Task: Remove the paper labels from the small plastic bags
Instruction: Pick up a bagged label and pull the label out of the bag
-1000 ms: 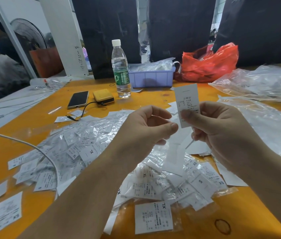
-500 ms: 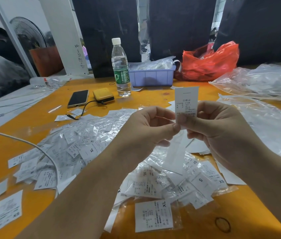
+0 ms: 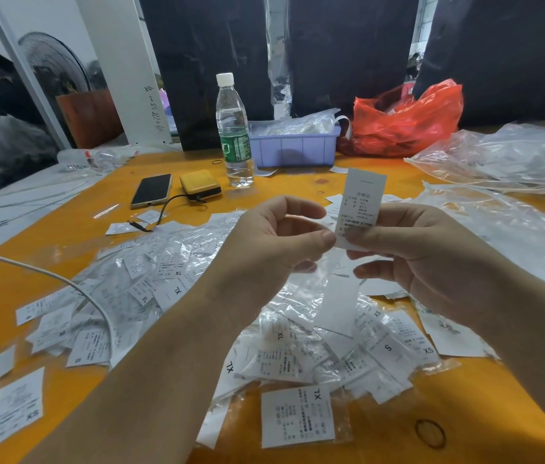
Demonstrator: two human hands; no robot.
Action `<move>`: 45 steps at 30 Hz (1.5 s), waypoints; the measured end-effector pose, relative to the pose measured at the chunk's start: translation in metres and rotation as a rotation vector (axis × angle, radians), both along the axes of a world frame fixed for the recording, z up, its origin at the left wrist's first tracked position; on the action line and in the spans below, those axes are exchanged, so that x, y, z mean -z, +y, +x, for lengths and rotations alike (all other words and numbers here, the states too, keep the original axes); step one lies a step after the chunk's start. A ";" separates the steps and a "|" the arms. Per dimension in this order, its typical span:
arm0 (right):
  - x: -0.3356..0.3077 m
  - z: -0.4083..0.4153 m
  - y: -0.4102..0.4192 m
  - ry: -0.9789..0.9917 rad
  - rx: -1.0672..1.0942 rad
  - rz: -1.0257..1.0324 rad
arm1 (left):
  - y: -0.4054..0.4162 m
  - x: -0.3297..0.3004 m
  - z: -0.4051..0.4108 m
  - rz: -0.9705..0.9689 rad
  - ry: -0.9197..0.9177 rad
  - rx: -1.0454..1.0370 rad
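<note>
orange table (image 3: 63, 236) | dark panels (image 3: 348, 55) behind | white post (image 3: 124, 68) (left, leaning)

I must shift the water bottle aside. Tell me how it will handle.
The water bottle is tall and narrow, so a high push may tip it. It looks nearly full, so fairly heavy for its size. Its round body would probably roll if toppled.

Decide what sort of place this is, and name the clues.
Probably a garment packing workshop: a heap of bagged size labels covers the orange table, a tray of bags stands behind, and both hands hold a label.
</note>
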State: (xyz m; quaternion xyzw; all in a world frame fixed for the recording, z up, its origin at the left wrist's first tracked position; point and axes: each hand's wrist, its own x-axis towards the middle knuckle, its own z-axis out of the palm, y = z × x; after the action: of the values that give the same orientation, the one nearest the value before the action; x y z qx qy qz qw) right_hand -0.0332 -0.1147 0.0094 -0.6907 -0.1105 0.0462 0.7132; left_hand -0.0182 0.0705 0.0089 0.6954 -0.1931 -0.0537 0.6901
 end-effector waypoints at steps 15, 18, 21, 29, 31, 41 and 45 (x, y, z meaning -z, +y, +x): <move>0.000 -0.001 0.001 -0.071 -0.003 0.000 | -0.003 0.000 -0.002 -0.023 0.022 -0.003; 0.001 -0.001 0.001 -0.072 0.019 0.014 | -0.004 0.001 -0.002 -0.005 0.064 0.018; 0.001 0.000 0.001 -0.045 -0.009 0.026 | -0.005 0.001 -0.002 -0.006 0.064 0.032; 0.000 0.001 -0.001 0.097 -0.129 0.077 | -0.004 0.003 -0.001 0.014 0.005 -0.001; -0.001 0.003 -0.003 0.104 -0.096 0.102 | -0.004 0.002 -0.001 0.013 0.002 -0.012; 0.005 0.003 0.001 0.022 0.073 0.045 | -0.005 0.003 -0.002 0.026 -0.010 -0.003; 0.003 0.002 0.002 0.082 -0.023 0.132 | -0.004 0.004 -0.001 0.033 -0.018 0.000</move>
State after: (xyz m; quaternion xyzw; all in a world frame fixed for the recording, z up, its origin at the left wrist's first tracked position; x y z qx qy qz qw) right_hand -0.0308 -0.1127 0.0069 -0.6382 -0.0921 0.0750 0.7606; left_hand -0.0194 0.0661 0.0049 0.7071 -0.1985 -0.0505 0.6768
